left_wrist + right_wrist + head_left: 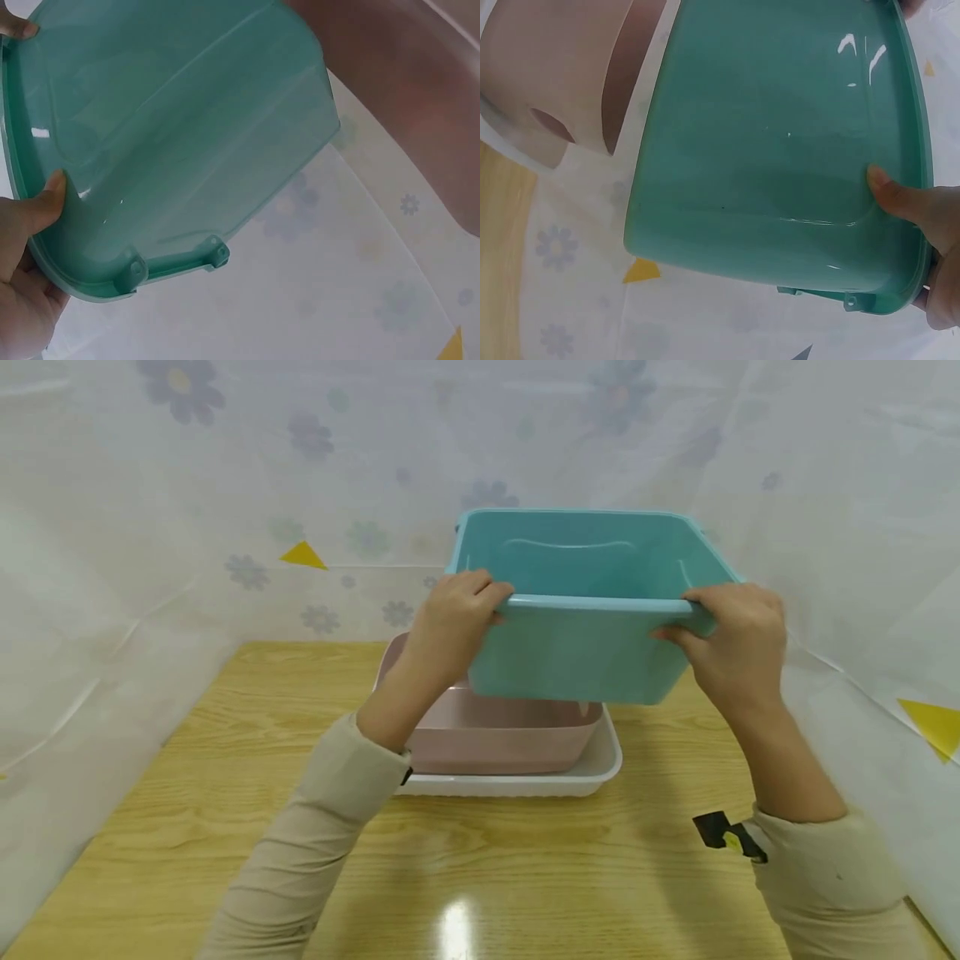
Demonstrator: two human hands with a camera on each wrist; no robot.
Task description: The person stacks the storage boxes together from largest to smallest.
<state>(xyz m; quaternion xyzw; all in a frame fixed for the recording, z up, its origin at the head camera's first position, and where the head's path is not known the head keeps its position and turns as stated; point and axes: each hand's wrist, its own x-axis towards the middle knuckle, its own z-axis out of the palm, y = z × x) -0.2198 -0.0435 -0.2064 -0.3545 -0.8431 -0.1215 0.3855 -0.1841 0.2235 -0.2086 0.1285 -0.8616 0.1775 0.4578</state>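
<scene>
A teal plastic storage bin (570, 647) is held in the air over the table, its open top facing up and toward the back. My left hand (457, 622) grips the near rim at its left end, and my right hand (738, 639) grips the same rim at its right end. In both wrist views the thumbs press on the bin's outer wall (765, 150) below the rim. Behind and below it, a pink bin (495, 747) sits inside a shallow white tray (611, 760); the teal bin and my left forearm hide part of both.
The wood-grain table (480, 852) spreads in front of the tray. White flower-printed sheeting (360, 460) surrounds the table at the back and sides, with a yellow triangle (303, 556) on the back sheet and another yellow patch (930, 722) at right.
</scene>
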